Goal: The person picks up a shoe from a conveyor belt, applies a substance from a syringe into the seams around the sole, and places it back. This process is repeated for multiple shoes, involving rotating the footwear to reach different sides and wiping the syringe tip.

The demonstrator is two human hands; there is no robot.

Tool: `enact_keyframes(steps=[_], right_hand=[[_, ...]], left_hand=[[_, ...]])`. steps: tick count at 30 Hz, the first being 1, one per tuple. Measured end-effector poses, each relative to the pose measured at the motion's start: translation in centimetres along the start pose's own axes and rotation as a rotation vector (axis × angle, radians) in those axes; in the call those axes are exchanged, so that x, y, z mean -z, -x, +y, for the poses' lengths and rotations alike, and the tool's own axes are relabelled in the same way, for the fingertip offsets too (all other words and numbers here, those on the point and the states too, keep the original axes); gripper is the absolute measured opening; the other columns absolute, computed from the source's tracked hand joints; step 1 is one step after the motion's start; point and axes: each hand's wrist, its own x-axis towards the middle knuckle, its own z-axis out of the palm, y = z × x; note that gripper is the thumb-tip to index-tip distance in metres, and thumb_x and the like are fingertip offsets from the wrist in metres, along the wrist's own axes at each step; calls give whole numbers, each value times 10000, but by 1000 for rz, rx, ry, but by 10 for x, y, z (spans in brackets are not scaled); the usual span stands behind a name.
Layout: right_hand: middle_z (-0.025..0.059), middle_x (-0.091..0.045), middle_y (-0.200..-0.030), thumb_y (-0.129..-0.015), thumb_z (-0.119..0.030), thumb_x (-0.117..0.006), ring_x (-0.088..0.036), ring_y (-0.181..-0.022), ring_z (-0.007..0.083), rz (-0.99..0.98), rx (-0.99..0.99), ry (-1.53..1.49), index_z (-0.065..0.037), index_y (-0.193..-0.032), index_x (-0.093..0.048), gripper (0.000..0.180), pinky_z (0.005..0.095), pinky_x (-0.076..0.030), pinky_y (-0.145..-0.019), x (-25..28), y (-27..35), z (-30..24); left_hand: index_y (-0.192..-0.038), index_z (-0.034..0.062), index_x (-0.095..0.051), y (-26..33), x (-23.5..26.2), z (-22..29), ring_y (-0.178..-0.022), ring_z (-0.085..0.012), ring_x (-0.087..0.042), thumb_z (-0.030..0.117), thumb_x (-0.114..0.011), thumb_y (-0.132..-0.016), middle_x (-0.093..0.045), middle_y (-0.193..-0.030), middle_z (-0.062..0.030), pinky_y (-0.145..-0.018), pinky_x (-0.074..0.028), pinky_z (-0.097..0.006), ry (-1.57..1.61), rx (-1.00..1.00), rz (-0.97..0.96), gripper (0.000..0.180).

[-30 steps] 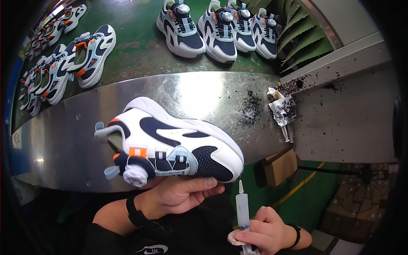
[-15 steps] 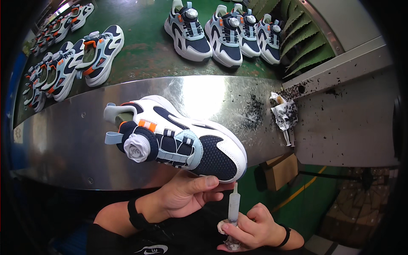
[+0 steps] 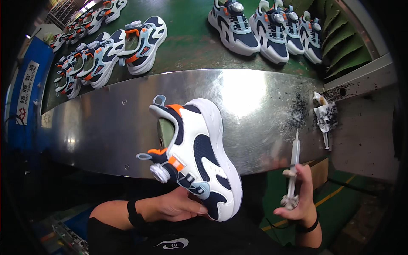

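Note:
A navy and white sneaker [image 3: 199,146] with orange tabs and a white lacing dial is tilted on its side above my lap, its white sole facing right. My left hand [image 3: 180,205] grips it by the toe, thumb on the upper; the fingers behind the shoe are hidden. To the right, my right hand [image 3: 302,195] holds a syringe [image 3: 295,153] upright, with its thin tip pointing up and away from the shoe. White wrapping is bunched around the syringe's flange and plunger end.
A steel table edge [image 3: 140,144] curves across in front of me. Beyond it, on a green surface, stand sneakers at left [image 3: 146,44] and right [image 3: 238,32]. Black crumbs [image 3: 293,112] and a smeared white wrapper [image 3: 325,117] lie at the right. Green flaps [image 3: 342,38] hang at the far right.
The sneaker has turned so its side faces up, and its toe has come nearer to me. My right hand has moved right with the syringe, away from the toe. The view has shifted left.

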Motion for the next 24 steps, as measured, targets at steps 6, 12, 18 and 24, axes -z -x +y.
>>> enact_keyframes(steps=[6,12,18,24], right_hand=[[131,-489,-1026,-521,-512,-835,-506,-841,223,-78,-202,-164,51,-1253,-399,1021,331,-416,-786,4,10,-7],[134,-496,-976,-571,-503,-829,-533,-818,229,-59,-260,-964,-39,-1191,-439,868,328,-434,-759,-3,5,-62],[69,-582,-961,-626,-681,-689,-509,-806,216,-286,76,-941,-10,-1168,-475,888,372,-342,-744,-2,-19,-69],[68,-592,-963,-647,-673,-676,-512,-801,208,-331,50,-917,-13,-1165,-482,861,359,-341,-742,-6,-30,-67]], left_hand=[[-1274,20,-464,-3,11,-6,-1132,-222,-535,-67,-581,-832,-551,-1231,-115,-995,-425,-374,-102,-12,-21,465],[-1274,22,-474,-5,5,1,-1137,-182,-516,14,-589,-864,-555,-1227,-98,-1023,-382,-326,-214,32,-55,425],[-1314,33,-446,-4,-5,22,-1204,-184,-454,228,-595,-891,-518,-1297,-61,-1062,-313,-285,-610,242,-39,489],[-1279,47,-492,-4,-4,25,-1146,-186,-501,251,-625,-873,-535,-1275,-62,-1036,-351,-290,-722,221,8,473]])
